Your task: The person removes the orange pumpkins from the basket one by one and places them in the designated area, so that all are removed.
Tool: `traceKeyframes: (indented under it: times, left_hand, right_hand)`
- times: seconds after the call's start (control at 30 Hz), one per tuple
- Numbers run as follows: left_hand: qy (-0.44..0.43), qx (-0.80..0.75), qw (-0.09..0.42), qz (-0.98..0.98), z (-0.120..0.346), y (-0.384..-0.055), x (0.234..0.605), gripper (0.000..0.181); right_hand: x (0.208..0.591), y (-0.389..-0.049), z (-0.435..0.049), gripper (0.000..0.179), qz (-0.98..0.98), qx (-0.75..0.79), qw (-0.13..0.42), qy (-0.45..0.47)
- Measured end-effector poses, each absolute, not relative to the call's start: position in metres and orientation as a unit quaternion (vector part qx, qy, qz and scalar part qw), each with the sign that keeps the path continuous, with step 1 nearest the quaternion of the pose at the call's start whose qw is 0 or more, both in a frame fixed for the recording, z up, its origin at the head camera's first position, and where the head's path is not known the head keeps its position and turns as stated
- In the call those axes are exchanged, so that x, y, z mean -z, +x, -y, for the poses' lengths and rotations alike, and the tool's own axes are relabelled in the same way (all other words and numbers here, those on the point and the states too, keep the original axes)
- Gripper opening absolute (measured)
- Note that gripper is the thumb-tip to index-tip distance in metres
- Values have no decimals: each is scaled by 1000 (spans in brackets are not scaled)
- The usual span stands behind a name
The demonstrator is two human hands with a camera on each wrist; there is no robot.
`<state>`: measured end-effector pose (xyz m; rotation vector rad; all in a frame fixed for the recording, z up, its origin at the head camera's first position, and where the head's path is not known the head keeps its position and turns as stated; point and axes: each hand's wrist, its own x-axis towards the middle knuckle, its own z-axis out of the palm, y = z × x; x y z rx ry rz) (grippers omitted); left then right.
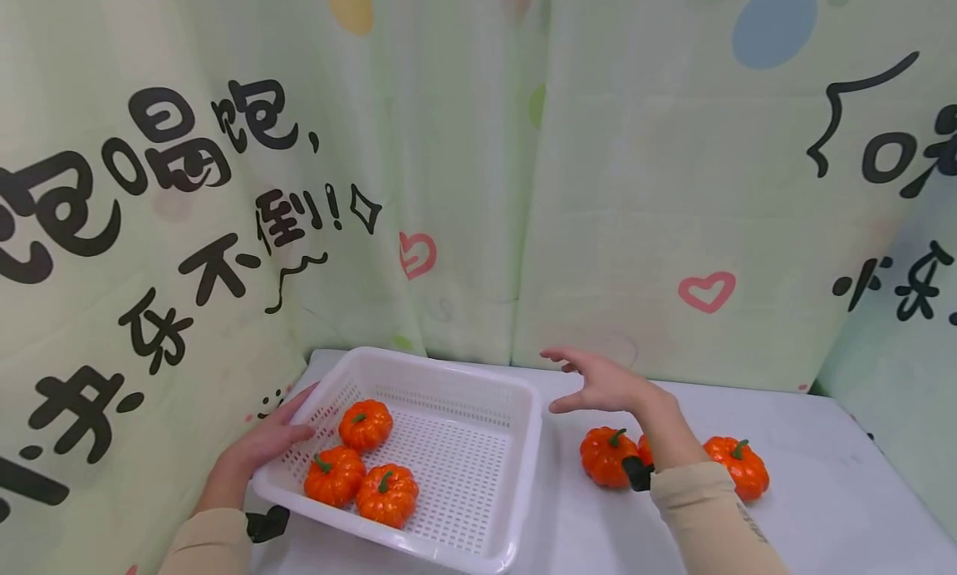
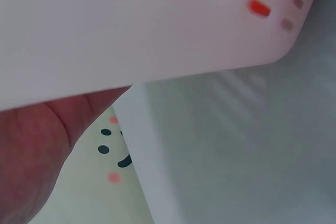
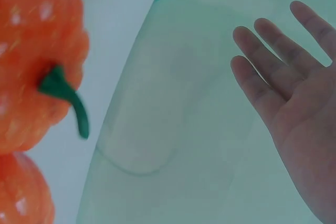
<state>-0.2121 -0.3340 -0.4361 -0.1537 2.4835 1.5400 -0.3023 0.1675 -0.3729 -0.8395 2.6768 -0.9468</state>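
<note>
A white plastic basket (image 1: pixel 467 450) with perforated sides and base holds three small orange pumpkins with green stems, one of them a rear pumpkin (image 1: pixel 365 425). My left hand (image 1: pixel 271 434) grips the basket's left rim, thumb over the inner side; in the left wrist view the basket wall (image 2: pixel 131 35) hides most of its fingers. To the right of the basket, my right hand (image 1: pixel 598 381) is raised with fingers spread and nothing in them. Below that hand sits a loose pumpkin (image 1: pixel 607 457). Another pumpkin (image 1: pixel 736 467) lies right of the forearm, and a third is mostly hidden behind the wrist.
A white table (image 1: pixel 822 475) carries the basket and the loose pumpkins. Pale green printed curtains (image 1: pixel 463 184) stand right behind the table and along its left and right sides. Dark straps circle both wrists.
</note>
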Motion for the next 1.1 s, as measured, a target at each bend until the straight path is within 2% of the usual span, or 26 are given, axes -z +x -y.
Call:
traceKeyframes:
  times: [0.57,0.8,1.1]
  left_hand:
    - [-51,-527,104,-842,334,-213,437,77]
    - [-55,-527,102,-842,333,-211,435,76]
    - [-61,-524,103,-843,332,-211,435,76]
  right_hand:
    - [343,-310,-102,82,-868,317,106,-368]
    - [341,-308,-68,81,-858,311,105,-395]
    - [351,-304,-21,78,-833,323,131,-430]
